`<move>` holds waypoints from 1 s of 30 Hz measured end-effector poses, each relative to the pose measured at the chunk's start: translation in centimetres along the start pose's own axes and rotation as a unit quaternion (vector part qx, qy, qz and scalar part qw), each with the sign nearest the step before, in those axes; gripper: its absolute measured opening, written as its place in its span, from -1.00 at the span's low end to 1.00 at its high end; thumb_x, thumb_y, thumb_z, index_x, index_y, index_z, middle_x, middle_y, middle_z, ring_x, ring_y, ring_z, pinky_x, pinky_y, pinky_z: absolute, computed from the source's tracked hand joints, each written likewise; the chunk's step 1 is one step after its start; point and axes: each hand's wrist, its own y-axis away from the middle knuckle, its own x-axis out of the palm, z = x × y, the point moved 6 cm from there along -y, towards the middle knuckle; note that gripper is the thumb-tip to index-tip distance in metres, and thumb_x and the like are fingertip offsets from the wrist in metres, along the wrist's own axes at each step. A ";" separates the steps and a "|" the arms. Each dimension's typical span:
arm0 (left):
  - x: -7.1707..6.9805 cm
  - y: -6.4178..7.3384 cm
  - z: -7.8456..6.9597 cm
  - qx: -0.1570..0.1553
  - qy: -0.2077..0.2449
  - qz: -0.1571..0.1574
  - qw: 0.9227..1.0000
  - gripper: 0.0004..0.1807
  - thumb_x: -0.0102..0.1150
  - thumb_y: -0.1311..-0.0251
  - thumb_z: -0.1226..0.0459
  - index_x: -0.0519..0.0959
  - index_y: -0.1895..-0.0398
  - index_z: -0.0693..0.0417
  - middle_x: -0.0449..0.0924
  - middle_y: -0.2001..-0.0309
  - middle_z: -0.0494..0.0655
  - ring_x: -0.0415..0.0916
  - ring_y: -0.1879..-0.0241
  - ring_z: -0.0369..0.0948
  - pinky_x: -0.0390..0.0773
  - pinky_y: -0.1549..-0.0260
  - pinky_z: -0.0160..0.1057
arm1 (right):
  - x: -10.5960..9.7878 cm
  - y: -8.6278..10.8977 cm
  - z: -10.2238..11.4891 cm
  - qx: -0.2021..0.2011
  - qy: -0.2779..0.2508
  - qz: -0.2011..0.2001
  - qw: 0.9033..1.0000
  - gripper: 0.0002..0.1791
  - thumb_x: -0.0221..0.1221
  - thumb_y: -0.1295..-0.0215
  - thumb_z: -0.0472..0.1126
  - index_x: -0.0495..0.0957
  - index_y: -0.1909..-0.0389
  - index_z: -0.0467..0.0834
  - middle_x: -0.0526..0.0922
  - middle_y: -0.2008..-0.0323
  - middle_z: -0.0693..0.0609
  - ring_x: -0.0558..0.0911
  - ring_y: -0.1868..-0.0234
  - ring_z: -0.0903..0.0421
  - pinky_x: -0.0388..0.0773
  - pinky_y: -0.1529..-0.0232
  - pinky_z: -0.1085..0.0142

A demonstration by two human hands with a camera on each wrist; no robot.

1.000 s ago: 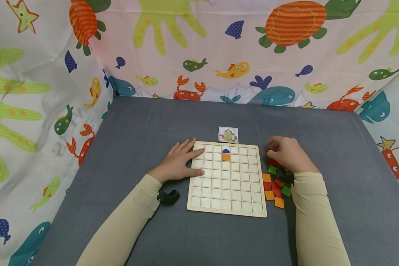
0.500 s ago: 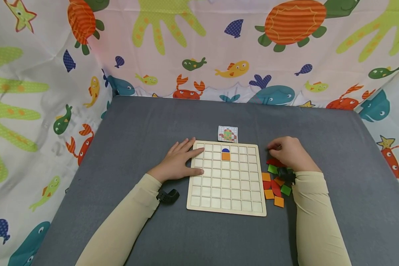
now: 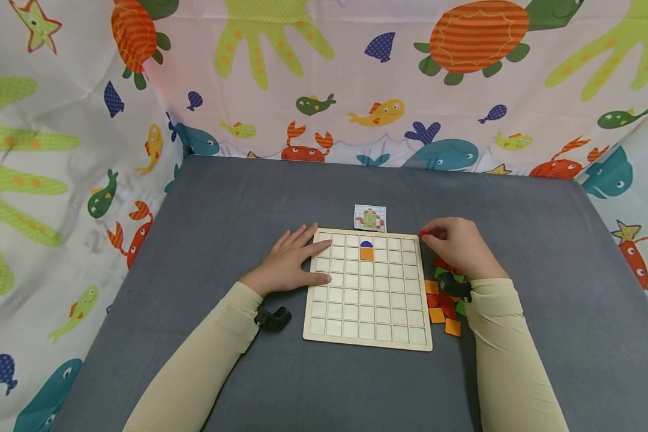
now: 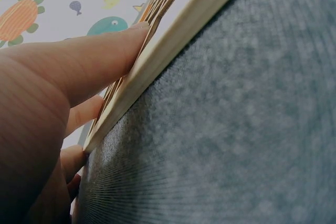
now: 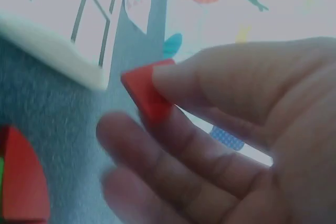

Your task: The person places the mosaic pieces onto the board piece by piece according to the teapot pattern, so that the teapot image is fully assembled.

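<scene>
The pale wooden grid board (image 3: pixel 351 345) lies flat on the grey cloth, with a blue half-round piece (image 3: pixel 366 244) and an orange square tile (image 3: pixel 366 254) in its upper part. My left hand (image 3: pixel 282 266) rests on the board's left edge, fingers spread. Just off the upper right corner, my right hand (image 3: pixel 464 245) pinches a small red tile (image 5: pixel 142 90) between thumb and index finger. That tile has a sharp corner; the fingers hide part of its outline. In the left wrist view, the left thumb (image 4: pixel 105 59) lies over the board's rim.
Several loose orange, red and green tiles (image 3: pixel 453 327) lie right of the board, partly under my right wrist. A small card (image 3: pixel 370 218) with a coloured grid picture touches or nearly touches the board's far edge. A sea-animal curtain (image 3: pixel 351 60) stands around the table.
My right hand has moved left from above the loose tiles towards the board's upper right corner, and the red tile now shows at its fingertips. The left hand and the board have stayed put.
</scene>
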 end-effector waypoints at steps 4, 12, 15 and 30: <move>0.0 -0.1 0.0 -0.001 -0.001 0.000 1.000 -0.04 0.26 -0.27 -0.35 0.17 -0.68 -0.40 -0.26 -0.73 -0.13 -0.39 -0.71 -0.09 -0.43 -0.62 0.09 | 0.5 -0.1 0.6 0.006 -0.007 0.002 1.000 -0.77 0.28 -0.46 -0.17 0.76 0.05 -0.23 0.77 0.18 -0.17 0.65 0.26 -0.07 0.62 0.35 0.23; -0.1 -0.1 0.1 0.001 0.001 0.001 1.000 -0.04 0.26 -0.27 -0.35 0.17 -0.68 -0.40 -0.27 -0.73 -0.12 -0.39 -0.71 -0.08 -0.42 -0.62 0.10 | 2.1 -0.5 2.1 -0.014 -0.009 0.017 1.000 -0.79 0.30 -0.44 -0.18 0.77 0.09 -0.23 0.75 0.23 -0.12 0.62 0.25 -0.04 0.59 0.33 0.21; 0.0 -0.2 0.1 0.002 0.000 0.001 1.000 -0.04 0.25 -0.27 -0.36 0.17 -0.68 -0.39 -0.27 -0.73 -0.12 -0.39 -0.71 -0.08 -0.43 -0.62 0.10 | 2.8 -0.4 2.6 -0.017 -0.014 0.029 0.999 -0.81 0.31 -0.45 -0.17 0.77 0.09 -0.19 0.75 0.25 -0.07 0.62 0.25 -0.01 0.60 0.29 0.20; 0.0 -0.1 0.1 0.001 0.001 0.000 1.000 -0.04 0.27 -0.26 -0.35 0.17 -0.68 -0.40 -0.27 -0.73 -0.14 -0.40 -0.71 -0.09 -0.43 -0.62 0.11 | 5.2 -0.7 4.1 -0.052 -0.043 0.066 0.996 -0.90 0.35 -0.43 -0.18 0.74 0.18 -0.13 0.73 0.31 0.02 0.62 0.28 0.05 0.59 0.22 0.20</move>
